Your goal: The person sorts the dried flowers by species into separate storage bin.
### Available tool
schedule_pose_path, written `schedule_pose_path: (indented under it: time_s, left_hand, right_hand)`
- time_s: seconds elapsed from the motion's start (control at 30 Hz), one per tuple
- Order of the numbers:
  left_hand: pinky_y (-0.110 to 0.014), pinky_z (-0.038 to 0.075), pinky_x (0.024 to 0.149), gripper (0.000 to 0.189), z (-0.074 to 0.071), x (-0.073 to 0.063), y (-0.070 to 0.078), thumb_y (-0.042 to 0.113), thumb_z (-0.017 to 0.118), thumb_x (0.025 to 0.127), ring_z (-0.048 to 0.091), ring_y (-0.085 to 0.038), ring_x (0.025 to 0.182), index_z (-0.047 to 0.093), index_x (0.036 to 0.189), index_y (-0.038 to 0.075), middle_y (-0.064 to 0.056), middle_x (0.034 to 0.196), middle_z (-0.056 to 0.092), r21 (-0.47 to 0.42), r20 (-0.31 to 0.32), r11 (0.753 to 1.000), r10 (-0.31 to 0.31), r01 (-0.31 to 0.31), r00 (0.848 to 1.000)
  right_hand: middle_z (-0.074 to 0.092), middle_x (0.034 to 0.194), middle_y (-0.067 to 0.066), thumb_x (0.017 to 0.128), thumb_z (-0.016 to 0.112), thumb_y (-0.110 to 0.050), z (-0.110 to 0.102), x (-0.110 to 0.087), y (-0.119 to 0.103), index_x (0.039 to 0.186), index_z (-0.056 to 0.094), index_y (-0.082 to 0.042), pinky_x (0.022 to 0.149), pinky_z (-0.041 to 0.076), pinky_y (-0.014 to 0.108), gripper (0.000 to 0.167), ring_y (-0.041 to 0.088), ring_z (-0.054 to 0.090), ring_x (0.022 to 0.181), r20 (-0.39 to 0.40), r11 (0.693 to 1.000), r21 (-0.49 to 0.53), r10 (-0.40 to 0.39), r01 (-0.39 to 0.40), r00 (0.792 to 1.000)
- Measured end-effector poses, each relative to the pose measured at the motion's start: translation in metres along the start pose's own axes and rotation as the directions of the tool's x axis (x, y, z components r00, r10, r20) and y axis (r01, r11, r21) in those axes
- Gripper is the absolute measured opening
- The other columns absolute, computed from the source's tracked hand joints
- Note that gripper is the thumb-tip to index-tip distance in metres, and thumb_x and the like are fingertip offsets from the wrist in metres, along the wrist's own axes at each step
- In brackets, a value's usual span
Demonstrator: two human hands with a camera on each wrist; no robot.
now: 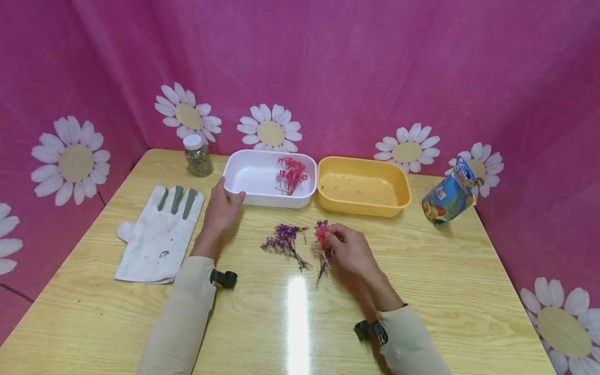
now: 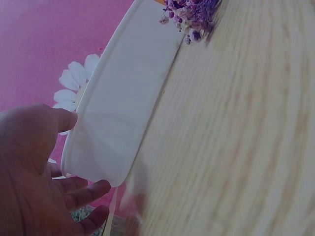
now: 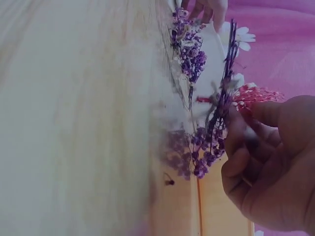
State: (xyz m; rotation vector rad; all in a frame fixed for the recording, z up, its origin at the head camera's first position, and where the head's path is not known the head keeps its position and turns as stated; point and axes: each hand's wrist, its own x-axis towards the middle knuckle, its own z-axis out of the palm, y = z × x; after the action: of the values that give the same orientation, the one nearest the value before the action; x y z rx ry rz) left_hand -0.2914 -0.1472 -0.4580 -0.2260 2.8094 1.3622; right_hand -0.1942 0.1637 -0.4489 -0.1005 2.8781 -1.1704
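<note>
My left hand (image 1: 222,211) is at the left end of a white tub (image 1: 267,198), its thumb at the rim and its relaxed fingers along the end wall. Inside that tub lies a bunch of pink dried flowers (image 1: 292,174). With thumb and fingertips my right hand (image 1: 352,250) pinches a sprig of pink dried flowers (image 3: 253,96). Purple dried flowers (image 3: 209,152) with dark stems stand up against its fingers, partly hidden by the hand in the head view. To its left, a bunch of purple dried flowers (image 1: 284,239) lies on the table.
A yellow tub (image 1: 363,209) with small bits in it adjoins the white one. At the right stands a blue printed pouch (image 1: 447,195). A white-lidded jar (image 1: 199,157) and a white cloth glove shape (image 1: 157,239) with green fingers are on the left side of the wooden table (image 1: 253,323).
</note>
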Motion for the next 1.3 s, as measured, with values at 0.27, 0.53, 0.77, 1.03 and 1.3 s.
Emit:
schedule_pose_path:
  time_s: [0.27,0.53,0.77,1.03,1.3]
  left_hand:
    - [-0.054,0.026,0.117,0.079,0.001,0.001,-0.001,0.042,0.048,0.098,0.031,-0.038,0.142,0.005,0.157,0.014,-0.018,0.157,0.024,-0.01,-0.004,1.0,0.007,-0.007,1.0]
    - [-0.053,0.026,0.117,0.079,-0.001,0.0,0.0,0.043,0.048,0.098,0.031,-0.038,0.142,0.003,0.157,0.014,-0.019,0.157,0.024,-0.002,-0.003,1.0,0.0,0.0,1.0]
    - [-0.052,0.026,0.118,0.079,-0.001,0.0,0.0,0.044,0.047,0.098,0.031,-0.038,0.142,0.003,0.157,0.014,-0.018,0.157,0.024,-0.006,0.002,1.0,-0.001,0.001,1.0]
    - [-0.052,0.025,0.118,0.079,0.001,0.001,0.0,0.044,0.048,0.098,0.03,-0.037,0.143,0.003,0.157,0.015,-0.017,0.157,0.023,-0.017,-0.001,1.0,-0.009,0.009,1.0]
    - [-0.053,0.024,0.119,0.08,0.002,0.002,-0.002,0.045,0.047,0.098,0.026,-0.037,0.145,0.002,0.157,0.016,-0.016,0.159,0.02,-0.016,0.001,1.0,-0.015,0.015,1.0]
  right_hand:
    - [0.074,0.088,0.004,0.1,0.05,-0.024,0.0,0.002,0.002,0.11,0.068,-0.017,0.057,0.049,0.029,0.022,0.016,0.061,0.059,0.084,0.989,0.135,0.041,-0.052,0.996]
    - [0.07,0.09,0.002,0.09,0.064,-0.023,0.008,0.005,-0.002,0.109,0.071,-0.019,0.058,0.044,0.026,0.021,0.014,0.057,0.066,0.108,0.996,0.048,0.064,-0.069,0.992]
    - [0.068,0.077,-0.005,0.084,0.073,-0.032,0.016,0.009,-0.009,0.086,0.075,-0.018,0.057,0.044,0.026,0.014,0.012,0.055,0.062,0.097,0.975,-0.222,0.005,0.017,0.995]
    - [0.066,0.068,-0.006,0.084,0.072,-0.035,0.018,0.012,-0.014,0.069,0.072,-0.021,0.052,0.042,0.026,0.02,0.013,0.056,0.059,0.087,0.936,-0.349,0.074,-0.039,0.993]
    - [0.07,0.089,-0.001,0.087,0.067,-0.03,0.013,0.015,-0.008,0.084,0.074,-0.019,0.061,0.043,0.025,0.013,0.016,0.057,0.072,0.051,0.991,-0.067,0.119,-0.115,0.992]
